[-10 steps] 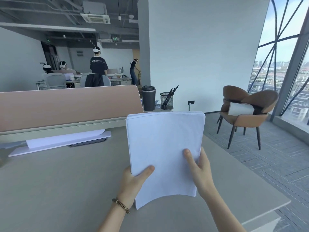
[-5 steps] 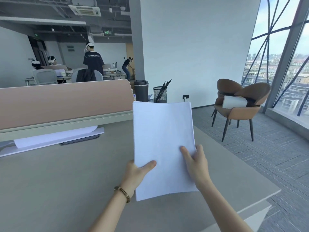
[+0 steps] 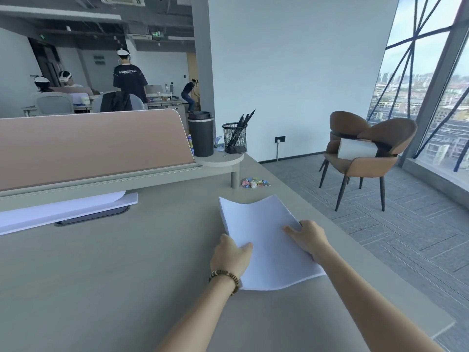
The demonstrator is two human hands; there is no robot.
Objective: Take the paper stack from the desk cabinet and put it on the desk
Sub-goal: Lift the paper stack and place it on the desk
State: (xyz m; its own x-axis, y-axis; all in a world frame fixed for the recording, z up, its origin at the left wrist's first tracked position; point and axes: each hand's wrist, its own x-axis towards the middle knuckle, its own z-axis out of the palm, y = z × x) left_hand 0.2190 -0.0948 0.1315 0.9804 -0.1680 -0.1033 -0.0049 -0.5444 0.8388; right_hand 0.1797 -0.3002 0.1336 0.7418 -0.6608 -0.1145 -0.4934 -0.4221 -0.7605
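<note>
1. Lowered since the earlier frames, the paper stack (image 3: 269,246) now lies low over the desk (image 3: 106,270) instead of standing upright in front of the camera; whether its underside rests fully on the surface cannot be told.
2. Paper stack: white, matte, rectangular sheets. The far edge bows upward in a shallow curve and the near edge waves slightly (the sheets are flexible, not rigid).
3. Desk: smooth, flat, grey-beige top with a straight right edge. A padded pinkish partition panel (image 3: 91,146) stands along its far side.
4. Raised round shelf (image 3: 218,160) at the partition's end: carries a dark cylindrical tumbler (image 3: 201,134) and a black wire-mesh pen cup (image 3: 235,138). Small coloured clips (image 3: 255,183) lie on the desk just beyond the stack.
5. Left hand (image 3: 229,255): clasps the stack's left edge, thumb lying across the top sheet, remaining fingers hidden under or behind the paper. A beaded bracelet (image 3: 225,276) circles the wrist.
6. Right hand (image 3: 308,237): grips the right edge, fingers (image 3: 291,229) extended flat on the top sheet.
7. Both forearms reach forward from the lower frame edge, bare, converging on the stack.
</note>
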